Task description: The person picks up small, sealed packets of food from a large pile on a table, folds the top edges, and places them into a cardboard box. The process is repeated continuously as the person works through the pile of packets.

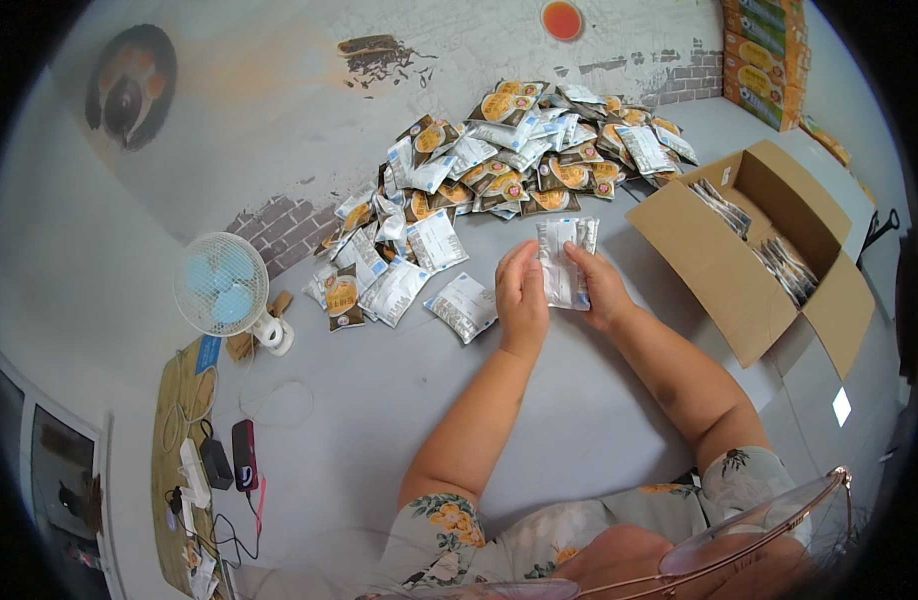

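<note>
My right hand (604, 289) grips a small stack of silver-and-white foil sachets (560, 264), thumb on the face of the top one and fingers behind. Upright beside the stack's left edge is my left hand (523, 296), its fingers held together and slightly curved; whether it presses on the sachets is hard to tell. A single sachet (465, 306) lies flat on the grey table just left of that hand. Beyond both hands spreads a large heap of sachets (504, 161), some showing brown-and-orange fronts, others white printed backs.
To the right stands an open cardboard box (718, 262) with rows of sachets inside. Orange-and-green cartons (763, 67) are stacked at the back right. On the left are a small white fan (223, 285), a power strip (193, 472), a black adapter (217, 463), cables and a dark red device (244, 455).
</note>
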The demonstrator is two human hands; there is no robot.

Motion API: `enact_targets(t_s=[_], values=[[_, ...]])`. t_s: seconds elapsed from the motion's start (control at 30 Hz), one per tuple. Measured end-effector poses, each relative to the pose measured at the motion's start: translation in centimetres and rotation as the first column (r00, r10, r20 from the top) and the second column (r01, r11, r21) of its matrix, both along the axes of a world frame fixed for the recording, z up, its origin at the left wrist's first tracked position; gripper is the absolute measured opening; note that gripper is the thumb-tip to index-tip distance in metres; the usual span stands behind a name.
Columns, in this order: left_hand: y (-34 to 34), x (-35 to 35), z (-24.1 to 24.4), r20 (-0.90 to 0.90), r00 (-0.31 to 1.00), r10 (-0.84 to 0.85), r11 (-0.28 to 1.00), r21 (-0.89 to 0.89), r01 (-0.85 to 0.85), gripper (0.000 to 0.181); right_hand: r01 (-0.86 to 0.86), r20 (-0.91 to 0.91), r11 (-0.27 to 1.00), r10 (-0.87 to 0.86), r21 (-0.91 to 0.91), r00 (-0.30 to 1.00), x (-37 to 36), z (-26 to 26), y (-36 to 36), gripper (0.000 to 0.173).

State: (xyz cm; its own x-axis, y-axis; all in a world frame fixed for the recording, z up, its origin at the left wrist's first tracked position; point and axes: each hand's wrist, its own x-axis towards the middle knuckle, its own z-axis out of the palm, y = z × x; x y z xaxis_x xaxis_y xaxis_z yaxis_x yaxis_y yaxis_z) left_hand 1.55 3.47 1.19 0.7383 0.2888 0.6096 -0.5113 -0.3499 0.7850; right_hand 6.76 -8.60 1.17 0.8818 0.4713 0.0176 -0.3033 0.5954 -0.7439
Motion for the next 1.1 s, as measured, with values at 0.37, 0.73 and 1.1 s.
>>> enact_targets(t_s=[0.37,0.73,1.1], values=[[-0.5,-0.2,-1.0,0.011,0.990,0.137,0.769,0.629,-0.114,0.075,-0.285,-0.083,0.938,0.305,0.197,0.949,-1.6,0.2,0.6,0.047],[0.9,0.7,-0.8,0.012,0.997,-0.071,0.997,0.023,0.071,0.063,-0.110,-0.047,0.986,0.117,0.123,0.992,-1.3,0.1,0.4,0.033],[0.9,0.4,-1.0,-0.045,0.995,-0.086,0.965,-0.251,0.072,0.052,0.162,0.240,0.985,-0.145,-0.055,0.960,-0.7,12.4,-6.1,0.037]])
